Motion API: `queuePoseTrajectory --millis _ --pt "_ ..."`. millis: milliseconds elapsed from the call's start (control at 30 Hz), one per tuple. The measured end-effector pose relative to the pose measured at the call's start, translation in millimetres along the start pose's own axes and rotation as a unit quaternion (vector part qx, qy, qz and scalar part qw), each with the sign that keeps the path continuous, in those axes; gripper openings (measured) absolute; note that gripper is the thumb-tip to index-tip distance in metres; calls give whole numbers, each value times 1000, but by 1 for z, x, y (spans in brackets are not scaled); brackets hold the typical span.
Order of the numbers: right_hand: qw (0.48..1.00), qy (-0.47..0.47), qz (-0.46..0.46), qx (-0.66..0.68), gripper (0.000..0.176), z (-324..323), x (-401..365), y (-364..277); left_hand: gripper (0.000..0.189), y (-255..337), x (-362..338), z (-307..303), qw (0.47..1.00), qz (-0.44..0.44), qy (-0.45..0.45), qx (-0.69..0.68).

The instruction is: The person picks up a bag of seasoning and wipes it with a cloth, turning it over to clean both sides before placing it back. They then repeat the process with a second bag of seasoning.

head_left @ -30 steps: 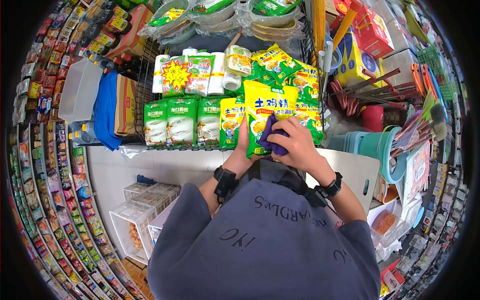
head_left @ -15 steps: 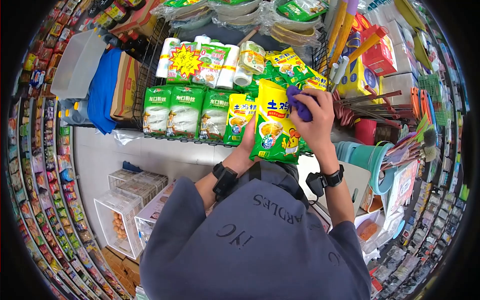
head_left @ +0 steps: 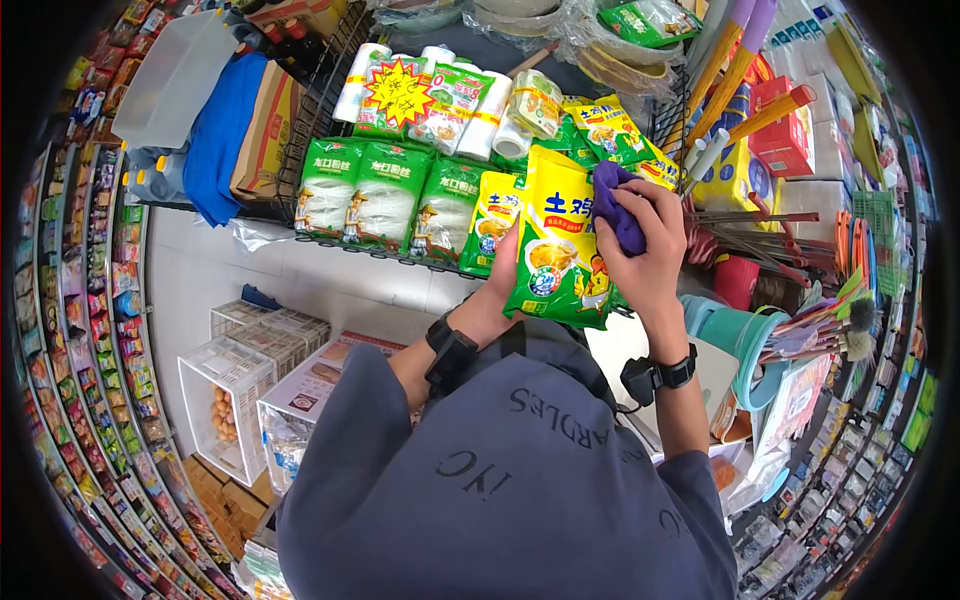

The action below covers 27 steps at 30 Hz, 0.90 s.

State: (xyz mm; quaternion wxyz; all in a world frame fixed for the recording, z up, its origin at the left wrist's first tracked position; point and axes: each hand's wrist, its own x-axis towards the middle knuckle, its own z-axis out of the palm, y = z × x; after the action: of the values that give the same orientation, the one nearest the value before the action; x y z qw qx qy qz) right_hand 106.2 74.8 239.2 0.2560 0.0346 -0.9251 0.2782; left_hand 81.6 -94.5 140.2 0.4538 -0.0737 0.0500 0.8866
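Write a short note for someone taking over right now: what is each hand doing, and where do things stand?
Left hand: grips the yellow packet by its left edge, upright before the rack.
Right hand: clutches a purple cloth, pressed on the packet's top right.
Done: packet in hand, cloth on it.
Left: probably wiping its lower face and putting it back with the other packets.
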Motion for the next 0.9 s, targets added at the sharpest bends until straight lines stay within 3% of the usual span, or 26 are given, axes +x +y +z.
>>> queuePoseTrajectory --millis 233,333,467,700,733,833,867,900 --pt "999 -31 -23 9 47 -11 0 1 71 -7 1 -6 999 32 -32 -3" --pt "998 -64 -19 17 57 -15 2 -1 72 -9 -4 -4 995 22 -85 -50" --pt "996 -81 -24 11 63 -14 -1 -6 74 -9 -12 -2 999 24 1 28" --pt "993 -112 -2 34 60 -13 -12 -7 71 -9 -12 -11 999 22 -35 -3" --pt "994 -102 -10 36 55 -11 -15 -6 71 -8 -14 -8 995 21 -92 -28" --pt "992 -118 -16 38 52 -8 -27 -12 72 -8 -13 -7 997 16 -66 -40" --pt "991 -117 -25 54 48 -7 -32 -15 76 -7 -12 -12 995 17 -95 -21" --pt "990 -129 -24 60 46 -8 -35 -18 79 -11 -15 -16 998 38 -54 5"
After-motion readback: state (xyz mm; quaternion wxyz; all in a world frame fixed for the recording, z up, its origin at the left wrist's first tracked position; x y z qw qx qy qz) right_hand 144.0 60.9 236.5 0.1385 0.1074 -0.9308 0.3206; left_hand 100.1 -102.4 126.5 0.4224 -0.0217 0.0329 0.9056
